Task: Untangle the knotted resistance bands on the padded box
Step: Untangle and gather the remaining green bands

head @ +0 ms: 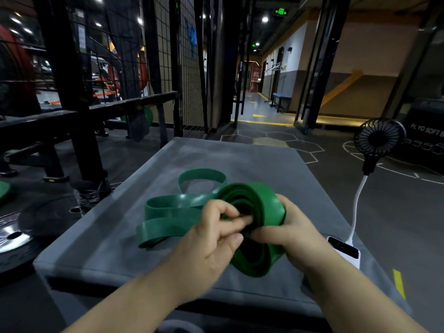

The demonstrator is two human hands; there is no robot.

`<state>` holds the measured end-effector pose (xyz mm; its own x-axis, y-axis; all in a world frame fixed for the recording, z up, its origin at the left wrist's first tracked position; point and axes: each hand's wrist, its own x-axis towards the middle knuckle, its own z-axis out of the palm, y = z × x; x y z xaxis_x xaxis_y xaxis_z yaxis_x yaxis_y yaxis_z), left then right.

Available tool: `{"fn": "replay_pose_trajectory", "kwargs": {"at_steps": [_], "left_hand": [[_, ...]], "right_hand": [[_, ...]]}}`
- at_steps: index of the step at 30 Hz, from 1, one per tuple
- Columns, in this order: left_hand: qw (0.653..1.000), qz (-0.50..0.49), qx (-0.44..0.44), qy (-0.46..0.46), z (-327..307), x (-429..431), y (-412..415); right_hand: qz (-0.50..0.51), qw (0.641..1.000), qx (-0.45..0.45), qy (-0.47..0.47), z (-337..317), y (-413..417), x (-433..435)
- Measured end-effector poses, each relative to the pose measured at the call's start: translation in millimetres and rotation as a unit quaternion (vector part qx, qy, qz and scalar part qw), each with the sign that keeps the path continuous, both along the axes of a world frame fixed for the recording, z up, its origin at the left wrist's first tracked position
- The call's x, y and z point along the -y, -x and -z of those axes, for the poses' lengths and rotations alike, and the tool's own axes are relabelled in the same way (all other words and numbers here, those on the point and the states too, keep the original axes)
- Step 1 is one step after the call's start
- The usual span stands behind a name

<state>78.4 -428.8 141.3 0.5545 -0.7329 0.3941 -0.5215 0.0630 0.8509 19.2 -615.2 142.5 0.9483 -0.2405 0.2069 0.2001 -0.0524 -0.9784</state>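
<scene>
The green resistance bands (173, 212) lie tangled on the grey padded box (101, 248). Their loose loops trail left and away from me, and the tight coil sits between my hands. My left hand (216, 239) pinches a strand at the coil's centre. My right hand (290, 234) grips its right edge.

Both forearms are bare; the left hand (213, 239) and right hand (292, 234) likewise bare.
</scene>
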Motion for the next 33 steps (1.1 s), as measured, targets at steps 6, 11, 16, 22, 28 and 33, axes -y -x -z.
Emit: {"fn": "replay_pose_trajectory", "kwargs": {"at_steps": [6,11,16,22,28,33], "left_hand": [[0.975,-0.211,0.069,0.012,3,-1,-23],[0.986,-0.13,-0.053,-0.085,17,13,-31],[0.989,-0.017,-0.133,-0.057,16,14,-36],[0.99,-0.002,-0.143,0.01,13,21,-31],[0.972,0.036,-0.226,0.049,14,21,-32],[0.962,0.018,-0.261,0.084,12,25,-31]], "right_hand": [[-0.028,0.995,0.036,-0.094,-11,9,23],[-0.165,0.983,0.015,-0.081,-5,7,11],[-0.223,0.966,0.026,-0.126,-8,9,12],[-0.275,0.949,0.042,-0.151,-20,13,13],[-0.303,0.936,0.031,-0.178,-22,10,9],[-0.316,0.933,0.049,-0.167,-28,10,7]]}}
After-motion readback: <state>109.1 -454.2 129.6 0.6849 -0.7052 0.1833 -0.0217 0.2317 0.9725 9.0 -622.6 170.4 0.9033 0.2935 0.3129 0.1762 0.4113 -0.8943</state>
